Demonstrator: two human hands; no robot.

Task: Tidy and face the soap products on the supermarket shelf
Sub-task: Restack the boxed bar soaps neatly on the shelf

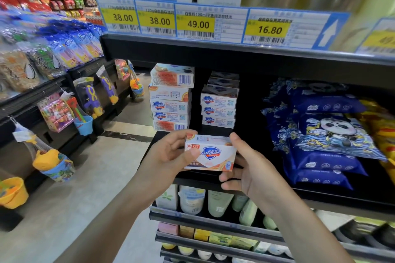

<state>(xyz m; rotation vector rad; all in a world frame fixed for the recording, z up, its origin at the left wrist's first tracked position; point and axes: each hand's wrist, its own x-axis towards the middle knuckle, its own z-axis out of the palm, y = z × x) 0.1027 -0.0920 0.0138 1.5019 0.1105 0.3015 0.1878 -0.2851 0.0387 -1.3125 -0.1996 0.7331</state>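
Head view showed both hands holding one white Safeguard soap box just in front of the black shelf. Left hand gripped its left end, thumb across the front; right hand curled round its right end. Behind stood two stacks of soap boxes, the left stack taller than the right stack.

Landmark: left soap stack. Just right of it a dark gap ran to the shelf back, bounded by the shorter right soap stack. Open headroom above that shorter stack; the left stack nearly reached the upper shelf edge. In front of both stacks the shelf floor was bare. Farther right, blue wipe packs blocked access. Left of it, open aisle.
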